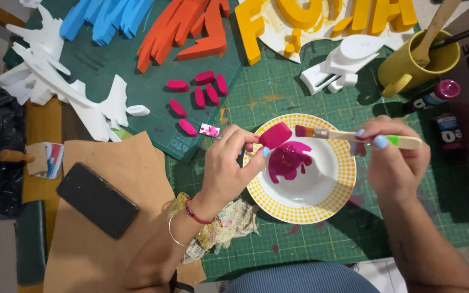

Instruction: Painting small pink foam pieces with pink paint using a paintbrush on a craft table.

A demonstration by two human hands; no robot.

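Observation:
My left hand (229, 163) pinches a small magenta-painted foam piece (276, 134) over the left rim of a white bowl with a yellow dotted rim (329, 203). My right hand (392, 157) holds a wooden paintbrush (348, 135) level, its magenta bristles touching the foam piece's right end. A pool of magenta paint (287, 160) lies in the bowl just below the piece.
Several painted magenta pieces (199, 92) lie on the green cutting mat (278, 92), with blue, orange, yellow and white foam shapes behind. A yellow mug with brushes (413, 62) and paint bottles (435, 96) stand right. A phone (96, 199) rests on brown paper; a stained rag (229, 222) lies under my left wrist.

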